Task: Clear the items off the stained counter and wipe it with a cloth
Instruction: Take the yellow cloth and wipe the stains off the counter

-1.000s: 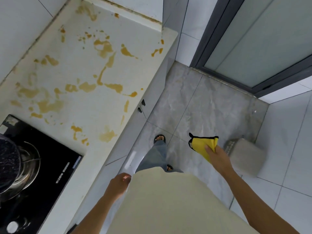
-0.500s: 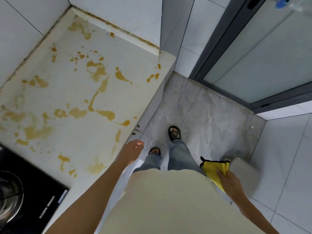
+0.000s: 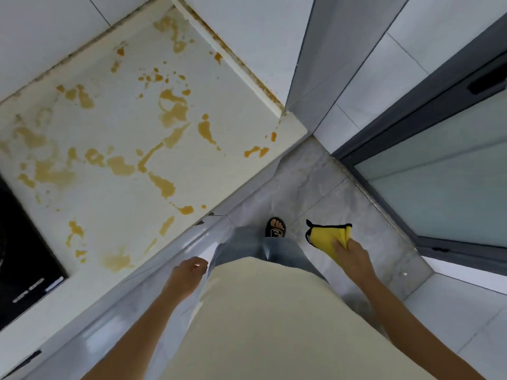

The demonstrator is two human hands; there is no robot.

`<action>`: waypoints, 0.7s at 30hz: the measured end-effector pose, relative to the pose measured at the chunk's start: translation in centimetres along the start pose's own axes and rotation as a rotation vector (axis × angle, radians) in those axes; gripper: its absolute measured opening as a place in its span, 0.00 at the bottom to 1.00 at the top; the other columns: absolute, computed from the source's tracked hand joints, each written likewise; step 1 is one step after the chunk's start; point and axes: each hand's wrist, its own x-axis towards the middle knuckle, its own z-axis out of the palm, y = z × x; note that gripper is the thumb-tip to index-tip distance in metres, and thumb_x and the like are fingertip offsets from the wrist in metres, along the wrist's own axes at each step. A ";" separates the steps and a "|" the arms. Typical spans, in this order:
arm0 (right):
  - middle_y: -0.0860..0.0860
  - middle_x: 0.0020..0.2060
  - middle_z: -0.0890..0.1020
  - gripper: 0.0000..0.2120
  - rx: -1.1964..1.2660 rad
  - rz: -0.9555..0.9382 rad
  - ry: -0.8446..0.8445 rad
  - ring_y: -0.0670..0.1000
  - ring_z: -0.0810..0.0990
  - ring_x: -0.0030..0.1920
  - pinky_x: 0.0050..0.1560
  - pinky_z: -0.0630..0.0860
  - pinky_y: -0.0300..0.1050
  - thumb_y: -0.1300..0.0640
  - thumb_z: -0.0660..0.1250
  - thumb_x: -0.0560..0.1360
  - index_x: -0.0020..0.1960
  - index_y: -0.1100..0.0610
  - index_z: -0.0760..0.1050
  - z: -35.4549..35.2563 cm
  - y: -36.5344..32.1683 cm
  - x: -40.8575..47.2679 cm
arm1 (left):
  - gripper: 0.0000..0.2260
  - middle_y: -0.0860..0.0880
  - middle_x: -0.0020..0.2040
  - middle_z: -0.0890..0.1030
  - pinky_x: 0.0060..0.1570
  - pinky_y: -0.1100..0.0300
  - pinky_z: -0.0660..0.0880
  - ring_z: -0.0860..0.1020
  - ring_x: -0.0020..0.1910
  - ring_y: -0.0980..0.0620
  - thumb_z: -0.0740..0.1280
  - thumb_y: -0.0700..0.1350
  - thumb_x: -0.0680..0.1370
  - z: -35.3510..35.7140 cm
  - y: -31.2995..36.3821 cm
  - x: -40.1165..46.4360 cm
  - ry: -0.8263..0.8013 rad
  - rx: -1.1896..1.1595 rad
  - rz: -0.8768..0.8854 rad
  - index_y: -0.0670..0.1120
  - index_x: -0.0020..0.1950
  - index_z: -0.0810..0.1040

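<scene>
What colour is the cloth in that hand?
Yellow cloth with black edging, held by the right hand; head view.

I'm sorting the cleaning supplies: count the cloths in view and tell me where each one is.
1. The yellow cloth with dark edging is gripped in the right hand, held over the floor beside the stained counter. None lies on the counter; others may be out of view.

You had the stained counter [image 3: 115, 138] bare of objects, its surface open from the near edge to the far tiled wall [image 3: 49, 28]. A black cooktop [image 3: 24, 250] bounded it on the left and a raised ledge [image 3: 230, 64] closed it on the right. Right of the counter, the floor [image 3: 323, 187] lay open up to the glass door [image 3: 444, 193].
</scene>
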 end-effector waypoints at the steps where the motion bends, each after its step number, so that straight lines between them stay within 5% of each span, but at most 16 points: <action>1: 0.60 0.38 0.78 0.21 -0.005 -0.043 0.004 0.54 0.73 0.37 0.35 0.69 0.44 0.49 0.61 0.85 0.50 0.69 0.76 -0.5 -1.2 0.8 | 0.11 0.48 0.60 0.85 0.63 0.49 0.78 0.83 0.58 0.45 0.63 0.44 0.85 0.5 -0.7 -0.6 -0.011 0.029 -0.013 0.50 0.59 0.85; 5: 0.57 0.38 0.78 0.21 -0.056 -0.176 -0.029 0.52 0.74 0.37 0.37 0.70 0.45 0.49 0.60 0.85 0.49 0.68 0.75 -1.6 -6.6 3.7 | 0.15 0.52 0.69 0.81 0.62 0.56 0.76 0.82 0.63 0.49 0.59 0.43 0.87 2.4 -2.1 -1.7 -0.026 0.166 -0.038 0.50 0.65 0.84; 10: 0.55 0.33 0.74 0.21 -0.108 -0.285 -0.077 0.54 0.73 0.37 0.36 0.65 0.48 0.49 0.61 0.85 0.42 0.66 0.71 -2.2 -12.0 4.1 | 0.16 0.53 0.68 0.81 0.57 0.58 0.73 0.81 0.62 0.48 0.57 0.44 0.87 2.2 -0.5 -1.1 0.007 0.147 -0.035 0.51 0.62 0.84; 15: 0.50 0.27 0.62 0.24 -0.067 -0.500 0.021 0.44 0.64 0.26 0.32 0.58 0.46 0.49 0.64 0.84 0.34 0.56 0.61 -3.2 -19.0 2.6 | 0.12 0.52 0.54 0.84 0.53 0.53 0.77 0.81 0.50 0.49 0.58 0.46 0.86 -1.3 6.5 0.9 0.159 -0.005 0.134 0.51 0.49 0.80; 17: 0.54 0.27 0.66 0.22 -0.035 -0.600 0.065 0.44 0.66 0.27 0.32 0.61 0.46 0.47 0.63 0.84 0.36 0.57 0.67 -3.5 -22.2 2.3 | 0.10 0.57 0.52 0.83 0.54 0.57 0.79 0.80 0.50 0.53 0.60 0.49 0.85 -3.3 9.6 2.1 0.213 -0.115 0.175 0.56 0.55 0.81; 19: 0.47 0.26 0.67 0.18 -0.043 -0.749 0.112 0.45 0.67 0.27 0.30 0.61 0.44 0.45 0.60 0.84 0.37 0.48 0.67 -3.2 -25.2 2.2 | 0.11 0.60 0.56 0.83 0.52 0.69 0.73 0.80 0.54 0.57 0.62 0.51 0.85 -5.3 12.5 3.2 0.273 -0.180 0.245 0.58 0.64 0.81; 21: 0.42 0.33 0.76 0.09 -0.121 -0.912 0.175 0.43 0.75 0.34 0.33 0.67 0.40 0.48 0.59 0.84 0.45 0.41 0.72 -2.3 -27.6 2.7 | 0.14 0.56 0.65 0.82 0.58 0.67 0.72 0.79 0.61 0.56 0.62 0.50 0.85 -6.9 15.1 4.4 0.333 -0.156 0.331 0.56 0.70 0.79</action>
